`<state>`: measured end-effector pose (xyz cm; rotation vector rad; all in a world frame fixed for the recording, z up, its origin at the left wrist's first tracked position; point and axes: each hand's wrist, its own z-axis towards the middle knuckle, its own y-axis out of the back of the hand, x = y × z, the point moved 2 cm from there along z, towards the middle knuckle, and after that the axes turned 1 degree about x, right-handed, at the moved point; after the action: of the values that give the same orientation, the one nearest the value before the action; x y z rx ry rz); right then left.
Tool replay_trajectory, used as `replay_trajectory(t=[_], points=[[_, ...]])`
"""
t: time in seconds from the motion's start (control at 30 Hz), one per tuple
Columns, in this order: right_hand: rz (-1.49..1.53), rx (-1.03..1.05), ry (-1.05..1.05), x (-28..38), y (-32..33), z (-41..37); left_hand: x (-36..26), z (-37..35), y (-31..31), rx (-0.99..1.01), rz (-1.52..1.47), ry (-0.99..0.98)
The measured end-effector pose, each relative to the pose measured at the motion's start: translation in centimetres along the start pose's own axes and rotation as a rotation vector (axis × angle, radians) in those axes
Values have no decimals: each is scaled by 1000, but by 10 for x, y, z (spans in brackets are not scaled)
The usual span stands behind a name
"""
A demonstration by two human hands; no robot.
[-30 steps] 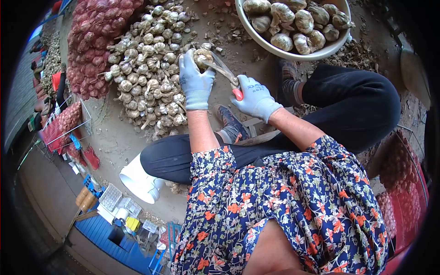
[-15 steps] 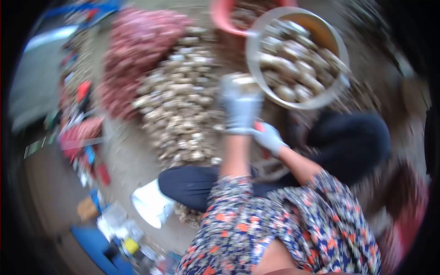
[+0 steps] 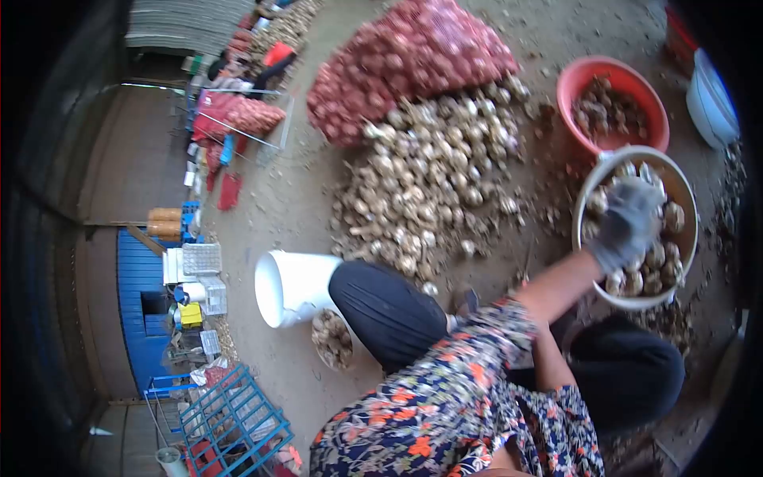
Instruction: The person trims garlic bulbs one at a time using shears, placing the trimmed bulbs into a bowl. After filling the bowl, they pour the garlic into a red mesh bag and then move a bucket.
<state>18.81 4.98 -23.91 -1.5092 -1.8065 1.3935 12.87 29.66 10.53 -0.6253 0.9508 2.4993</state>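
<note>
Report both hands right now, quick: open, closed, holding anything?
Left hand: blurred, at the garlic in the bucket; open or closed cannot be told.
Right hand: hidden behind the left arm; cannot be told.

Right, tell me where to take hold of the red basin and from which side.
Grip the red basin by its rim at picture left, I'd judge, reaching in over the floor there. It stands upright with a wide, round rim; the pale bucket overlaps its near edge in view, and the contents suggest keeping it level.
</note>
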Motion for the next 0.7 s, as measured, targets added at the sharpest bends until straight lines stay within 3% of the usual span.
replay_trajectory(t=[0.03, 0.07, 0.1, 0.13, 0.17, 0.2, 0.23, 0.27, 0.3, 0.37, 0.4, 0.47, 0.5, 0.57, 0.6, 0.63, 0.7], points=[[207, -553, -219, 22, -33, -20, 5, -16, 35, -74, -80, -54], [-534, -330, 358, 0, 14, -38, 12, -38, 63, 12, 258, -30], [-976, -698, 447, 4, -127, -85, 19, -55, 97, -20, 100, 15], [-920, -806, 532, 0, -148, -95, 33, -76, 116, -106, 133, 57], [-860, -893, 515, 0, -147, -97, 67, -120, 131, 53, 253, 132], [-934, -942, 524, 1, -155, -101, 102, -160, 148, 230, 376, 308], [-1010, -985, 536, 1, -163, -104, 130, -188, 169, 437, 396, 653], [-1005, -998, 526, -1, -165, -105, 153, -213, 194, 824, 551, 977], [-998, -996, 537, -1, -168, -105, 186, -238, 210, 876, 647, 1153], [-987, -997, 550, 2, -172, -103, 232, -276, 251, 266, 510, 1374], [-1023, -1012, 507, 3, -171, -102, 228, -257, 270, -365, 288, 1334], [-1056, -1029, 449, 1, -171, -97, 254, -229, 315, -334, 722, 1334], [-1088, -1048, 410, 2, -172, -95, 254, -201, 328, -359, 857, 1155], [-1107, -1072, 366, 3, -171, -90, 271, -160, 352, -174, 913, 978], [-1211, -1081, 381, 3, -172, -87, 284, -147, 361, 47, 877, 944], [-1319, -1090, 390, 2, -172, -89, 304, -146, 368, 360, 880, 1037], [-1398, -1112, 396, 1, -185, -91, 332, -150, 372, 676, 952, 1065]])
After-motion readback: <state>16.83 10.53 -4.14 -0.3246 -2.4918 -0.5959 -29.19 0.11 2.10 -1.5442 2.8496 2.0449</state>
